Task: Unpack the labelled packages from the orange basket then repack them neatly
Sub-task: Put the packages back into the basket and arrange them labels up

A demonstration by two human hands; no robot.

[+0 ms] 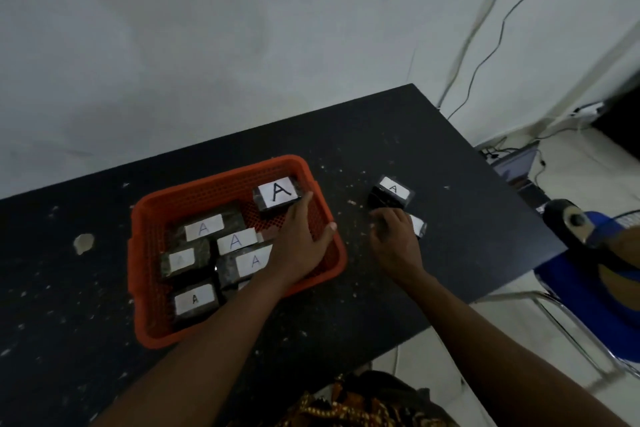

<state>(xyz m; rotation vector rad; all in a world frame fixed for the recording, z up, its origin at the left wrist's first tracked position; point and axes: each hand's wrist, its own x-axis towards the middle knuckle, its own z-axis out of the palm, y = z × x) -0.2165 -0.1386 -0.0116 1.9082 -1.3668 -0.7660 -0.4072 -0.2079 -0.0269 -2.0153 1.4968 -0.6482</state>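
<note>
A black table [433,135] flecked with pale crumbs stands against a plain grey-white wall [207,28], with thin cables [485,55] hanging down it, a pale tiled floor [588,163] and a blue metal-legged chair [588,305] alongside.

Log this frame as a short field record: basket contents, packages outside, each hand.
basket: orange basket on black table, holding six visible A-labelled packages
left hand: in the basket, fingertips on the far package
right hand: on the table, over a package
outside basket: another labelled package beyond the right hand
</note>
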